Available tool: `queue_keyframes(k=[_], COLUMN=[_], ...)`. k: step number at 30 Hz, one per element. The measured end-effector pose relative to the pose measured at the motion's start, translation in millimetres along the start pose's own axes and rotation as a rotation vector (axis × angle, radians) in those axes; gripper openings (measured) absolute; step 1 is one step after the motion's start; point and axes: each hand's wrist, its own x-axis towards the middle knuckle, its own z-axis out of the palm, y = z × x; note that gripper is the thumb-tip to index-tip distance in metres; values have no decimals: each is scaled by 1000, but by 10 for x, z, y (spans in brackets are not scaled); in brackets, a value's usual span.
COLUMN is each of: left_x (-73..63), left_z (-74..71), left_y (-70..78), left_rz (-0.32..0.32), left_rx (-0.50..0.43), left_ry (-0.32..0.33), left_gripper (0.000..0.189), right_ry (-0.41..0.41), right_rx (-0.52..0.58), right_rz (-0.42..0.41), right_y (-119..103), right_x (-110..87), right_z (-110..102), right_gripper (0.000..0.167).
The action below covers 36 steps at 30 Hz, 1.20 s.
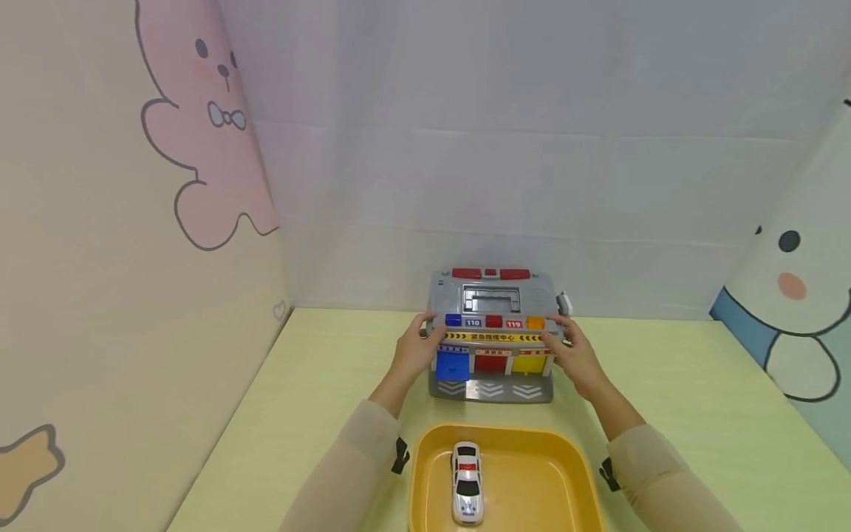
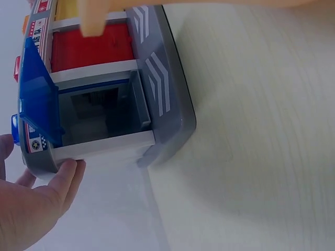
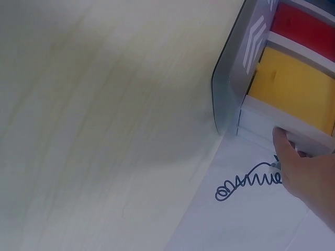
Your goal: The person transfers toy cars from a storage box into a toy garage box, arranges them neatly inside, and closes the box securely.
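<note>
Grey toy station, white chevrons, blue, red and yellow doors

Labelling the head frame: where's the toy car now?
In the head view, the white toy car lies in the left half of the yellow tray, bottom centre, nearer the camera than the toy garage.

Grey 3-door toy garage, upright, blue door raised.

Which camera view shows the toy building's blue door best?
The left wrist view: the blue door appears large there, swung open, with the dark bay visible. The head view shows it small, from above; the right wrist view does not show it.
</note>
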Motion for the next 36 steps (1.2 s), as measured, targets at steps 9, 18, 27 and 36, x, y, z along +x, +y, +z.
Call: queue_keyframes(k=[9,18,27,36], left_x=[-151,-303,-498,-752], left_z=[-49,-99,-176,-225], left_y=[-43,-139,-90,-38], left_rz=[22,81,87,182], left_rx=[-34,-70,-22,-13], left_ry=[-61,-92,-120,-199], left_gripper=[57,57,51,38], right_ry=[-1,5,8,11], right_rx=[2,16,11,22], right_rz=[8,-5,-2,-10], right_y=[-1,-3,-10,-7], right_x=[-1,-9,-2,-13], right_z=[0,5,-2,6], right_gripper=[58,57,59,55])
